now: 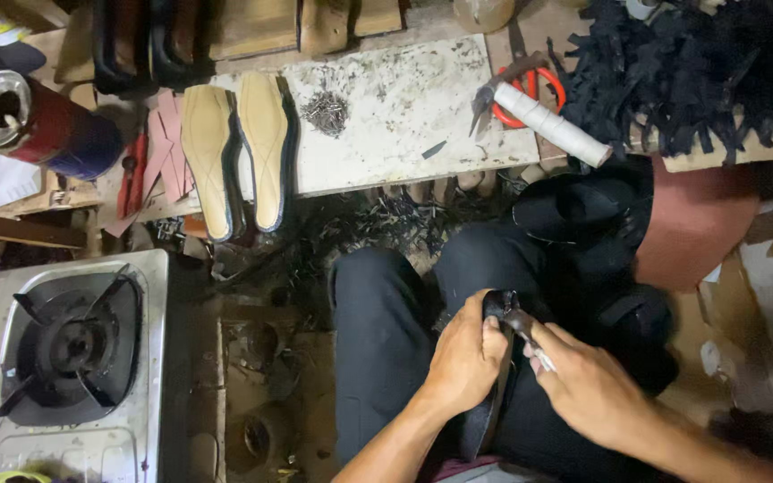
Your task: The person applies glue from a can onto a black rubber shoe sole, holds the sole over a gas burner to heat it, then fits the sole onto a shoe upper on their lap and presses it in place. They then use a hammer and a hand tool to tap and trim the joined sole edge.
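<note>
Over our lap, our left hand (465, 358) grips a black leather strip (496, 309); our right hand (588, 385) clenches a small tool (522, 324) against it. Two shoe soles (236, 152) lie on the workbench (404, 107), well apart.

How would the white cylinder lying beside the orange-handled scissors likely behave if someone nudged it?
The white cylinder would probably roll, since it lies on its rounded side on the slab. It looks light and smooth, so perhaps slippery. The scissors touching its upper end may check it.
</note>
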`<state>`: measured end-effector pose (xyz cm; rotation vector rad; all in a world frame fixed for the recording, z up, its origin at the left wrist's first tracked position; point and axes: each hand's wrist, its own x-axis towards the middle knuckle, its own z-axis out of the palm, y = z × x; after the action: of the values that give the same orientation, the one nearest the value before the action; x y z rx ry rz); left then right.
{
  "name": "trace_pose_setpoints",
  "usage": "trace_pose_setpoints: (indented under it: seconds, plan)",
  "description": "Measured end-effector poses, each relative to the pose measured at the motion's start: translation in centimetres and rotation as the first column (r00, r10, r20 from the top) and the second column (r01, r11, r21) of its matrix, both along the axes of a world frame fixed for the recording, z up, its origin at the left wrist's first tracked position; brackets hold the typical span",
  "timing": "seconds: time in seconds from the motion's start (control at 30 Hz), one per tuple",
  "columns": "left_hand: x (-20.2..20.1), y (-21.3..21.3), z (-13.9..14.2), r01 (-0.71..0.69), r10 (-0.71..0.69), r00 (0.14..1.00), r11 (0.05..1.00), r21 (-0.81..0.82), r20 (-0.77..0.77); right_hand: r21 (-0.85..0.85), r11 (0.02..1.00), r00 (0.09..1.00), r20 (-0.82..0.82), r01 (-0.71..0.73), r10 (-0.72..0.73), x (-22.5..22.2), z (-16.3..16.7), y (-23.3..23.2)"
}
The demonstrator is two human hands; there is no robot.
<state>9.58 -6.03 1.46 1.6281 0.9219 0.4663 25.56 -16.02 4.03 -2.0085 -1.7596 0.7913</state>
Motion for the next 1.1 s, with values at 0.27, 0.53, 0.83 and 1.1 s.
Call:
trace_pose_setpoints:
  seconds: [0.27, 0.53, 0.83, 1.1]
  plan:
    - [-1.0, 0.8, 0.3, 0.097, -0.083, 0.985, 0.991, -0.088, 0.151, -0.060, 0.989, 0.989, 0.081, 0.132, -0.127, -1.6, 0.1, -0.8]
    - [-2.7, 0.4, 0.6, 0.077, -0.069, 0.985, 0.996, -0.044, 0.158, 0.487, 0.856, 0.984, -0.056, 0.175, -0.169, -1.3, 1.3, 1.3]
    - [-3.2, -0.4, -0.7, 0.075, -0.093, 0.949, 0.995, 0.070, 0.301, 0.667, 0.686, 0.956, 0.220, -0.291, 0.192, -0.6, 1.9, 4.5]
    - [-3.2, 0.1, -0.9, 0.006, -0.030, 0.947, 0.997, 0.074, 0.321, 0.622, 0.774, 0.993, 0.068, -0.119, 0.099, -2.3, 2.3, 5.6]
